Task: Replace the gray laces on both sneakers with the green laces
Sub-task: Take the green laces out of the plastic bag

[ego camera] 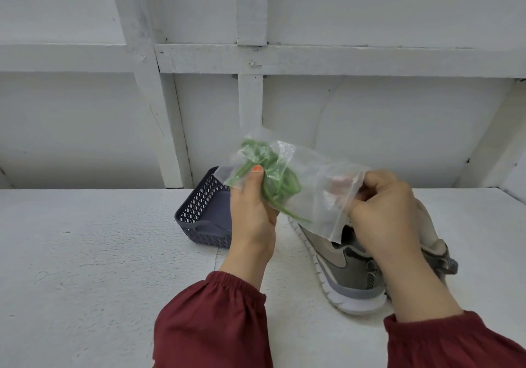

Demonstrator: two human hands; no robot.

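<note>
both hands are up over the white table (pixel 85 253), holding a clear plastic zip bag (pixel 313 179) between them. the bunched green laces (pixel 280 185) sit inside it, at its left end. the left hand (pixel 253 211) grips that end, thumb pressed on the laces through the plastic. the right hand (pixel 384 205) pinches the bag's open edge, fingers curled. below the bag lie the grey and beige sneakers (pixel 341 265). a dark lattice plastic basket (pixel 199 211) stands behind the left hand.
</note>
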